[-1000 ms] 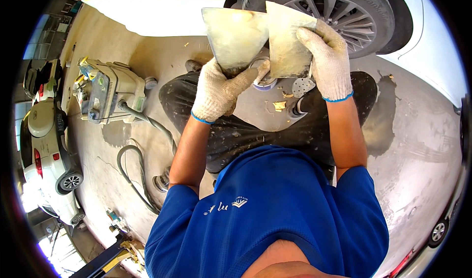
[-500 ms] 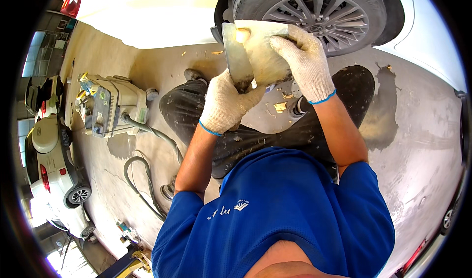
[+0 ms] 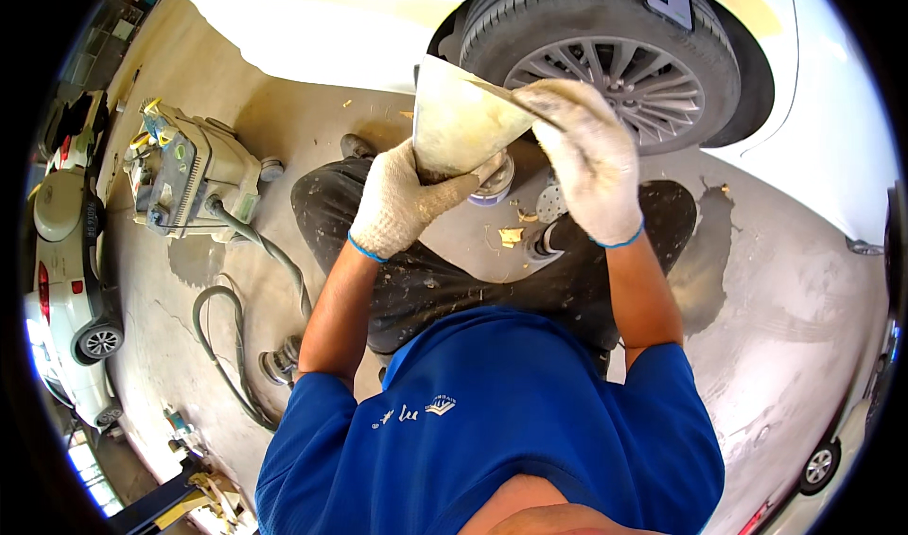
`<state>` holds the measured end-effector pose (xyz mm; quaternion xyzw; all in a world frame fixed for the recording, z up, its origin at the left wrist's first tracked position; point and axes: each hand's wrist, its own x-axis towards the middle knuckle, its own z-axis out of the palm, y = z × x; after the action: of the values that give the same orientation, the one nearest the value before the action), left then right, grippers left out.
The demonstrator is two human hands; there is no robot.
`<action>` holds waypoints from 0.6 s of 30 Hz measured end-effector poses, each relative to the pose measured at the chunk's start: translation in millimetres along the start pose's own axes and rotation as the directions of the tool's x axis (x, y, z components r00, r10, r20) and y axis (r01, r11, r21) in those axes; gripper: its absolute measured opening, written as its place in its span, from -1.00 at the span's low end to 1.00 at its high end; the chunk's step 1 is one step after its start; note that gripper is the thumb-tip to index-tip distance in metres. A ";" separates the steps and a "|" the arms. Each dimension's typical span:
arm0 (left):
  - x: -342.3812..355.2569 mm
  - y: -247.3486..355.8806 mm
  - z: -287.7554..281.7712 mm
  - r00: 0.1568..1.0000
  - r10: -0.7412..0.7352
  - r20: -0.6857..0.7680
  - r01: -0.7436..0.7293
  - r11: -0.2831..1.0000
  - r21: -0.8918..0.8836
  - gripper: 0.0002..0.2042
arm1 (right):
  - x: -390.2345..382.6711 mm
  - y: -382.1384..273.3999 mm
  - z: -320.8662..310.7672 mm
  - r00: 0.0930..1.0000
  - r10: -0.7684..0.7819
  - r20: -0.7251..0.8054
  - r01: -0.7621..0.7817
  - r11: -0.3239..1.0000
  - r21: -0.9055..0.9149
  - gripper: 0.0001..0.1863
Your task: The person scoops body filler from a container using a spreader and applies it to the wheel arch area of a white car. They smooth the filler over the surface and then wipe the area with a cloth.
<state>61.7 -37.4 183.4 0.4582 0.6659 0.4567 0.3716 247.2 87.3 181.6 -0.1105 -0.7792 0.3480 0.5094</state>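
My left hand (image 3: 409,202), in a knitted white glove, grips the lower edge of a flat pale board (image 3: 463,123), its face smeared with cream-coloured paste. Against the board's right side, my gloved right hand (image 3: 594,164) is closed on a thin scraper (image 3: 541,112) seen nearly edge-on. Most of the scraper is hidden by the fingers and by its angle. Both hands are raised in front of the car wheel (image 3: 615,81), above my bent legs. A small round tub (image 3: 494,183) stands on the floor just below the board, partly covered by my left hand.
A phone (image 3: 669,0) rests on top of the tyre under the white car's wheel arch. Left of me stand a boxy dust extractor (image 3: 194,175) with a hose (image 3: 270,246) and a round sander (image 3: 279,363). Between my feet lie yellowish scraps (image 3: 511,237) and a perforated disc (image 3: 550,204).
The scraper, which lay broad and flat over the board, has turned nearly edge-on at its right side. My right hand has rotated with it. The view has shifted, bringing the phone and tub into sight.
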 end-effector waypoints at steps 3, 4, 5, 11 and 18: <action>-3.0 9.8 -0.2 0.999 -0.003 -0.048 0.007 0.996 0.092 -0.60 | 3.4 13.2 -1.9 0.997 -0.051 0.055 0.066 0.949 -0.309 -0.68; -2.8 10.1 0.3 0.998 -0.006 -0.057 0.010 0.998 0.065 -0.61 | 4.2 10.6 -4.3 0.995 -0.062 0.081 0.090 0.907 -0.411 -0.64; -1.8 9.2 0.8 0.998 -0.010 -0.064 0.013 0.999 0.039 -0.61 | 6.1 8.1 -4.5 0.994 -0.072 0.079 0.101 0.871 -0.481 -0.62; 4.1 -10.7 11.4 0.994 0.083 -0.072 -0.093 0.982 -0.162 -0.70 | 0.3 3.2 19.8 0.977 -0.207 0.048 0.205 0.862 -0.463 -0.59; 3.8 -4.5 6.3 0.993 0.104 -0.056 -0.106 0.994 -0.032 -0.72 | 2.1 2.7 18.6 0.991 -0.116 -0.064 0.079 0.905 -0.417 -0.60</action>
<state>65.1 -32.8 176.9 0.4737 0.6426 0.4994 0.3366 229.5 82.5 176.9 -0.1918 -0.8168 0.1440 0.5246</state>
